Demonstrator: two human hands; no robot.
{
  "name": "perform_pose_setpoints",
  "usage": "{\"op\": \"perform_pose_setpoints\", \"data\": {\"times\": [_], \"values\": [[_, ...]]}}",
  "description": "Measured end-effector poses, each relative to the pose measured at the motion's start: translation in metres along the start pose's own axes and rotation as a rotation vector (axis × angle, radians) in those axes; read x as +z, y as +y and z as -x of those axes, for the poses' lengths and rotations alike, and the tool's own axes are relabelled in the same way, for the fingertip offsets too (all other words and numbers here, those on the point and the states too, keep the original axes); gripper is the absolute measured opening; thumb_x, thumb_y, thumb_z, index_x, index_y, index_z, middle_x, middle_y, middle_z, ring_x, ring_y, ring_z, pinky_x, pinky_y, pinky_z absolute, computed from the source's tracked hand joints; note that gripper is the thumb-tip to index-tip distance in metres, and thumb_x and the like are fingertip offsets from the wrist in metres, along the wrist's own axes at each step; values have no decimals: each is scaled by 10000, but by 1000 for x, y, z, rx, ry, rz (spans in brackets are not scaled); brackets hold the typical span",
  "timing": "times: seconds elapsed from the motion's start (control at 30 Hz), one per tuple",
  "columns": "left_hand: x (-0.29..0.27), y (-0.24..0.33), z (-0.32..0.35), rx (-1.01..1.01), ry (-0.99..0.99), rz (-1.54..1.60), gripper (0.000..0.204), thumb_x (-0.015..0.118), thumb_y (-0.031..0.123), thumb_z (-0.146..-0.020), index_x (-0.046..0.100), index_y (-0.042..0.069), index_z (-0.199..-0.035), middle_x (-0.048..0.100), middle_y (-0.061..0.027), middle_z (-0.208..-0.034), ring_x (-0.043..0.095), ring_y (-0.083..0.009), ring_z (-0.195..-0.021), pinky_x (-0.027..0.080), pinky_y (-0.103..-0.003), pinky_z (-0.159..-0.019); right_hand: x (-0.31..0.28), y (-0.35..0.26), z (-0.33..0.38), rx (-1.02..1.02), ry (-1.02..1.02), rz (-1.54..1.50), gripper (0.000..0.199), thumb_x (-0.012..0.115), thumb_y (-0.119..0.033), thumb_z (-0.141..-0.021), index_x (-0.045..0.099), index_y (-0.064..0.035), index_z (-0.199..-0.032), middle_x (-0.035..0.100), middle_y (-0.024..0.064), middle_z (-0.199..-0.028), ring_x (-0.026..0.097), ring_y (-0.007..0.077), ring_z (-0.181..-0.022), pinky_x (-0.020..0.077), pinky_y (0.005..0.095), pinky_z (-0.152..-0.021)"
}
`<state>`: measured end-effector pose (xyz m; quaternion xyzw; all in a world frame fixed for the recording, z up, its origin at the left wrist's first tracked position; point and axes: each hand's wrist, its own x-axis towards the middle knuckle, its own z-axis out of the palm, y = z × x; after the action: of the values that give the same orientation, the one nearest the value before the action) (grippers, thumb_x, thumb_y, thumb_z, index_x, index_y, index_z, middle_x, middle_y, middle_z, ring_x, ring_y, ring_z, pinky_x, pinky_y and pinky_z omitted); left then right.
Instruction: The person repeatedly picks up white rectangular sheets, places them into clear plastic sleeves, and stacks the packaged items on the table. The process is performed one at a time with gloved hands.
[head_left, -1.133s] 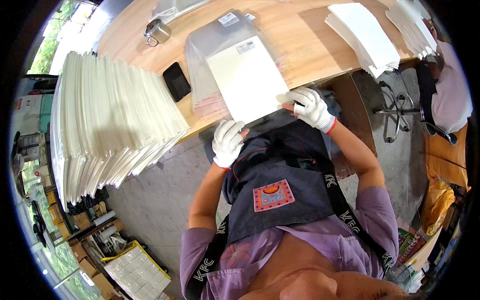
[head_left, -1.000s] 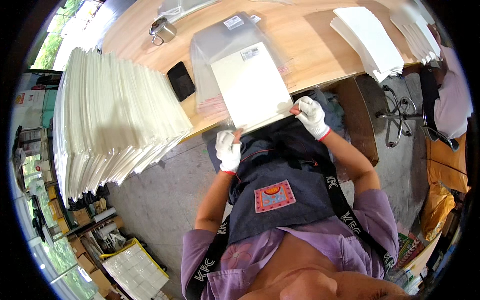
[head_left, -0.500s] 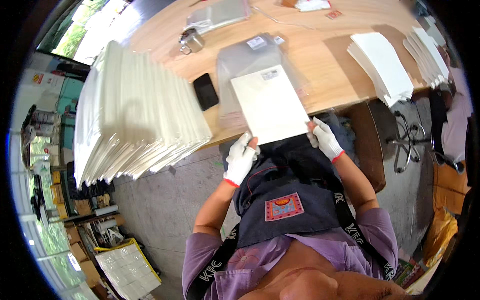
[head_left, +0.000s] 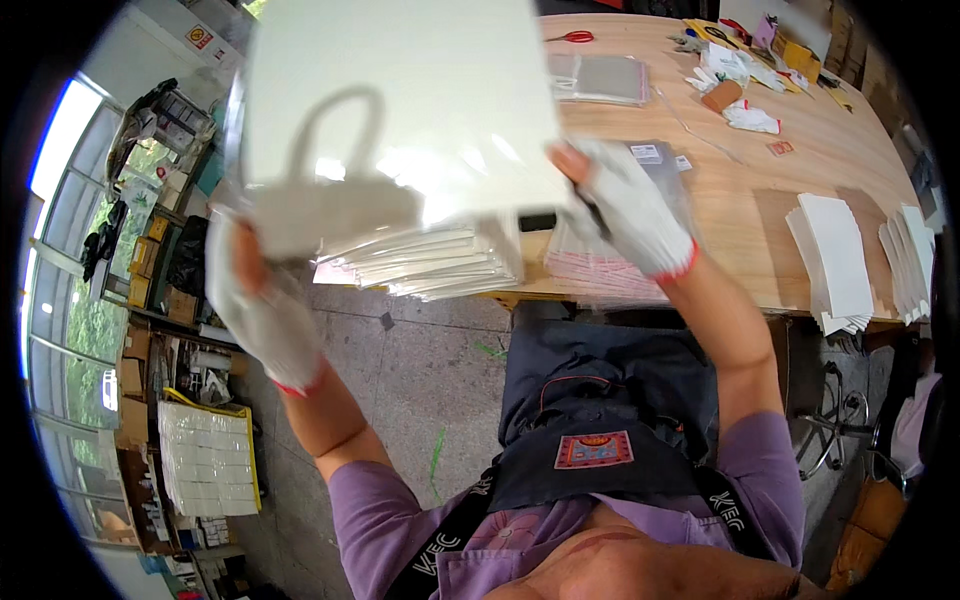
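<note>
Both of my hands wear white knit gloves with red cuffs. Between them I hold up a stiff white sheet in a glossy clear plastic sleeve [head_left: 400, 90]. My left hand [head_left: 262, 300] grips its lower left corner, and my right hand [head_left: 630, 205] pinches the lower right corner, thumb on top. The raised sheet hangs over a thick stack of sleeved white sheets [head_left: 430, 265] on the table's left end and hides most of it. Beside the stack, partly behind my right hand, lies a pile of clear plastic sleeves [head_left: 610, 262].
On the wooden table [head_left: 720, 215] lie two fanned stacks of white sheets [head_left: 835, 255] at the right. Farther back are a packet of clear bags [head_left: 600, 80], red-handled scissors [head_left: 575, 37] and loose gloves [head_left: 750, 118]. A wheeled chair [head_left: 835, 420] stands at the right.
Both hands have moved up and to the left, lifting the white sheet off the sleeve pile and over the tall stack. My view has shifted too.
</note>
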<state>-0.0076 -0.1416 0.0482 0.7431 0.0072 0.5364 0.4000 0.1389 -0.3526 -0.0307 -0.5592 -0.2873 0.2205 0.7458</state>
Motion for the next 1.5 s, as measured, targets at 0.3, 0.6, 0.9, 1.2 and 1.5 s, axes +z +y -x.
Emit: {"op": "perform_pose_setpoints", "data": {"times": [0.3, 0.6, 0.9, 1.2, 1.5], "values": [[-71, -114, -35, -437, -178, 9, 491, 336, 344, -962, 435, -12, -1286, 502, -136, -1244, 449, -230, -1169, 343, -337, -976, 48, -26, -66, 149, -213, 111, 400, 560, -453, -848, 575, -98, -665, 490, -46, -487, 395, 48, -380, 273, 191, -344], [-42, -189, 135, -468, 195, 2, 492, 293, 263, -968, 266, -45, -1351, 295, -239, -1385, 274, -357, -1298, 182, -477, -1101, -122, 93, 94, 302, 245, 204, 270, 380, -127, -859, 585, -64, -1021, 589, 14, -677, 508, 81, -495, 462, 223, -494], [51, -185, 324, -513, -685, 59, 254, 464, 127, -898, 603, -50, -1014, 614, -173, -1030, 581, -242, -962, 438, -308, -861, -321, 85, 312, 242, 1649, 253, 243, 518, -330, -855, 484, -93, -896, 502, 10, -609, 405, 91, -405, 307, 235, -347], [142, -132, 278, -352, -1019, 262, 183, 493, 78, -881, 630, 5, -978, 626, -113, -992, 576, -200, -823, 444, -274, -698, -371, 70, 321, 428, 1446, 44, 307, 528, -398, -871, 533, -93, -838, 490, -37, -566, 332, 36, -383, 222, 192, -330], [249, -167, 228, 213, -1125, -368, 398, 628, 224, -733, 545, 94, -1101, 557, -130, -1072, 512, -313, -1009, 436, -402, -837, -415, 51, 313, -36, 1336, -384, 113, 437, -147, -880, 510, -64, -858, 511, 54, -674, 409, 54, -440, 288, 161, -338]]}}
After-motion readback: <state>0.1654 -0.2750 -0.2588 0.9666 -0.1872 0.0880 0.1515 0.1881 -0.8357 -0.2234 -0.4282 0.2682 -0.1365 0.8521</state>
